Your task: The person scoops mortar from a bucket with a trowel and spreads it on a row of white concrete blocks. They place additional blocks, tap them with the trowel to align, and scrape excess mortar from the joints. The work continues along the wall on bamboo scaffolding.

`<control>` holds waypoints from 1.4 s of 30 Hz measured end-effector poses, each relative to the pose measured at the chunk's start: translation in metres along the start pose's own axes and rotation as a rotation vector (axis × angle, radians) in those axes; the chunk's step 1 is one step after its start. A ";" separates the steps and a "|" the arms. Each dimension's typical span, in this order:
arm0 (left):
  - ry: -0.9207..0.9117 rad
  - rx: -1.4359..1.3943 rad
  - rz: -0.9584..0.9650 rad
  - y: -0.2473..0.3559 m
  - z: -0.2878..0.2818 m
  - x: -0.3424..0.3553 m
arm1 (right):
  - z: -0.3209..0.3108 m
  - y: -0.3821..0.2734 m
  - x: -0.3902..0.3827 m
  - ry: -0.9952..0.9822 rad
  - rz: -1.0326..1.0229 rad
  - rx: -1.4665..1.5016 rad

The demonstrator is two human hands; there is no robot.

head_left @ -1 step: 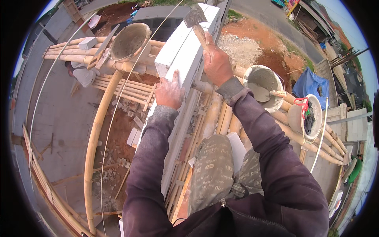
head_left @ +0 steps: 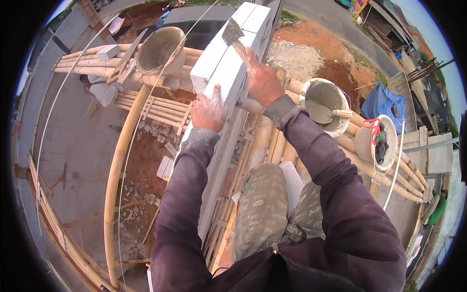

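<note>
White lightweight blocks (head_left: 216,61) lie along the top of the narrow wall in front of me, with a seam running lengthwise between them. My right hand (head_left: 264,82) is closed round the wooden handle of a hammer (head_left: 233,33). Its dark metal head is over the far part of the blocks' top; whether it touches cannot be made out. My left hand (head_left: 209,111) rests at the near end of the blocks, fingers apart, with the index finger stretched forward against the white surface. It holds nothing.
Bamboo scaffolding (head_left: 121,160) runs on both sides. A mortar bucket (head_left: 160,51) stands at left; another bucket (head_left: 323,107) with a trowel (head_left: 342,114) and a third bucket (head_left: 377,143) stand at right. A thin string crosses the left side. Another person (head_left: 104,91) is lower left.
The hammer head has come down and slightly left over the blocks, its angle turned. My right hand has shifted a little left with it. My left hand stays in place.
</note>
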State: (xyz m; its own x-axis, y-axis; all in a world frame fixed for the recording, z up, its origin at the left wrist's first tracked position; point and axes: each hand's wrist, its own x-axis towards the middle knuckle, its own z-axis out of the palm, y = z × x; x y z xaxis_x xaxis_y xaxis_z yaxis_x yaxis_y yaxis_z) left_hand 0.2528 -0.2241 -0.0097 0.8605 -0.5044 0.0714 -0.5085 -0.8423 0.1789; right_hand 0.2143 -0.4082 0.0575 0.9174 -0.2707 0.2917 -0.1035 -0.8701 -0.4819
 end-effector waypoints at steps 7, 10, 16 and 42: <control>-0.097 -0.010 0.038 -0.004 -0.010 0.005 | -0.027 -0.009 -0.073 0.006 0.107 0.196; -0.112 -0.004 0.117 -0.014 -0.010 0.016 | -0.069 -0.004 -0.141 -0.289 0.127 0.196; -0.116 0.032 0.173 -0.019 -0.004 0.026 | -0.046 -0.061 -0.236 -0.903 -0.039 0.124; -0.075 -0.087 0.065 -0.012 -0.010 0.018 | -0.065 -0.010 -0.151 -0.322 0.153 0.174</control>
State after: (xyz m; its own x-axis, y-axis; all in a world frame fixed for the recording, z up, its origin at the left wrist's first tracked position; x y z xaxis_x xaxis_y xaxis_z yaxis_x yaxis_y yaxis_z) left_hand 0.2752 -0.2212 -0.0009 0.8193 -0.5732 0.0122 -0.5559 -0.7891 0.2612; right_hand 0.0519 -0.3854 0.0722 0.9728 -0.2249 -0.0557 -0.2077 -0.7395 -0.6404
